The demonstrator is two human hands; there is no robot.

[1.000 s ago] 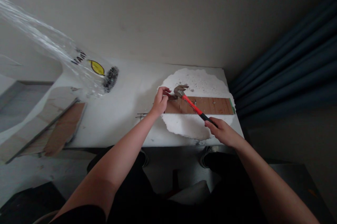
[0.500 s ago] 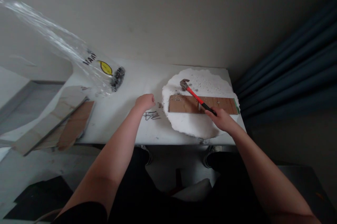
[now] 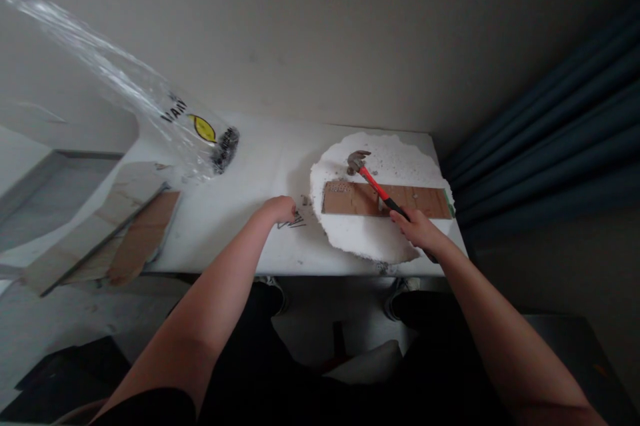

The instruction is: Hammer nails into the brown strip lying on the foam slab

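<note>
My right hand [image 3: 416, 227] is wrapped round the black grip of a claw hammer [image 3: 375, 185] with a red shaft. The hammer's metal head is raised beyond a brown wooden board [image 3: 419, 200], which lies on a ragged-edged white slab [image 3: 373, 237]. A patch of small marks or nail heads [image 3: 339, 187] shows near the board's left end. My left hand [image 3: 281, 209] is lowered onto a small pile of thin dark nails [image 3: 296, 221] left of the slab. Its fingers are curled and pressed together, and what they pinch, if anything, is hidden.
A clear plastic bag [image 3: 175, 126] with a yellow print lies at the back left of the white table [image 3: 235, 179]. Broken board pieces [image 3: 145, 233] overhang the front left edge. Dark blue curtains [image 3: 545, 126] hang on the right, and a wall stands behind.
My left hand has come down and slightly toward me onto the nails. The hammer's head has shifted a little to the right and turned in my right hand.
</note>
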